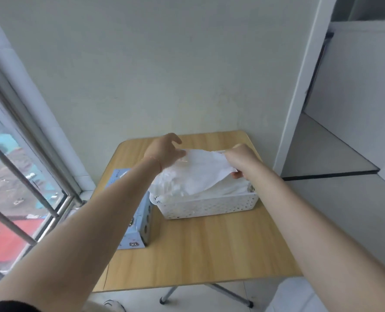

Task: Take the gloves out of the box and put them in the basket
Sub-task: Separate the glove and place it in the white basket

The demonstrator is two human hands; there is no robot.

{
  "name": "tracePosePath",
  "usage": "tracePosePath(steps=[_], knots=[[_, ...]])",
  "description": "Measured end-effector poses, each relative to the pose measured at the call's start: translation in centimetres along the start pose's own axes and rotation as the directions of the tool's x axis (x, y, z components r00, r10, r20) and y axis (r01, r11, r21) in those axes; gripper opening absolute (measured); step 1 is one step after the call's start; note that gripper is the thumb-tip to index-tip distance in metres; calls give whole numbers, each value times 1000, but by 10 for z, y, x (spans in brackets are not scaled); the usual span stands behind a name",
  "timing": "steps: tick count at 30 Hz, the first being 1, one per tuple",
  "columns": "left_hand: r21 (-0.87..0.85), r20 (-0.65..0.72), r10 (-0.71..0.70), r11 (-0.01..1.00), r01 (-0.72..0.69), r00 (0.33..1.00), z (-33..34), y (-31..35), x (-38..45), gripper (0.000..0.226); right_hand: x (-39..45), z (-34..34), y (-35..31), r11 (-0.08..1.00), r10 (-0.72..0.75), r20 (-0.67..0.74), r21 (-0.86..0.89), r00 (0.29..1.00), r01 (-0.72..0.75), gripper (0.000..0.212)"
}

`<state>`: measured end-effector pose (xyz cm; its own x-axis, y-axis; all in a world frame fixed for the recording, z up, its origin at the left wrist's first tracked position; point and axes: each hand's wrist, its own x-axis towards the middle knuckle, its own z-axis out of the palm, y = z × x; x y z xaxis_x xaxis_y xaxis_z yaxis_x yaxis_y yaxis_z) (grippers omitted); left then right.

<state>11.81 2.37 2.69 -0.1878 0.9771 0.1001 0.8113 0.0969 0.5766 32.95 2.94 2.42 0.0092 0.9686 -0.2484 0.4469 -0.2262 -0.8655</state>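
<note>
A thin white glove (200,170) is stretched flat just above the white perforated basket (207,208). My left hand (164,152) pinches the glove's left edge. My right hand (241,159) grips its right edge with curled fingers. More white gloves (229,188) fill the basket under it. The light blue glove box (139,219), marked XL, lies on the table to the left of the basket, partly hidden by my left forearm.
The basket and box sit on a small wooden folding table (209,251) pushed against a pale wall. A window with metal bars (18,176) runs along the left. A doorway (335,122) opens on the right.
</note>
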Motion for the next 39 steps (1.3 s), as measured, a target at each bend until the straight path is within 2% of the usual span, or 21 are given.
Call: tracePosePath(steps=[3,4,6,8,9,14,17,21,24,26,28,31,34,36,39], knots=[[127,-161,212,973,-193,964,18,4,-12,28,7,-2,13,960,-87,-35,-268,996,75,29],[135,-139,279,956,-261,950,24,4,-18,27,8,-2,17,938,-118,-37,-331,992,99,31],[175,33,358,917,-358,933,33,4,-29,33,8,0,20,893,-186,-52,-425,981,147,34],[296,217,352,865,-405,910,42,0,-37,52,8,1,21,840,-258,-86,-512,962,179,30],[351,263,332,841,-410,906,45,-3,-39,61,8,0,22,814,-286,-107,-551,952,182,28],[417,293,272,826,-379,917,52,-14,-42,85,5,-2,27,675,-352,-131,-722,927,155,24],[432,359,254,807,-401,898,53,-10,-47,85,4,1,29,640,-383,-118,-749,916,171,23],[415,436,210,816,-402,875,51,-9,-51,82,0,11,24,627,-463,-73,-732,883,268,13],[364,358,257,847,-388,898,44,-12,-50,74,1,18,23,620,-433,2,-726,901,299,21],[334,238,320,860,-386,917,37,-17,-49,63,3,20,25,625,-359,17,-738,933,254,31],[367,178,336,849,-379,925,31,-23,-50,59,3,19,27,622,-317,16,-751,948,221,36],[436,234,263,832,-343,936,31,-29,-51,64,2,18,27,600,-322,26,-767,947,225,40],[446,277,214,835,-323,937,36,-27,-54,69,1,16,25,585,-348,-22,-786,937,199,46],[442,286,206,838,-319,936,37,-24,-55,71,1,15,24,582,-335,-52,-797,941,164,43],[445,288,191,841,-308,938,37,-25,-56,72,3,18,26,570,-293,-7,-804,956,169,38]])
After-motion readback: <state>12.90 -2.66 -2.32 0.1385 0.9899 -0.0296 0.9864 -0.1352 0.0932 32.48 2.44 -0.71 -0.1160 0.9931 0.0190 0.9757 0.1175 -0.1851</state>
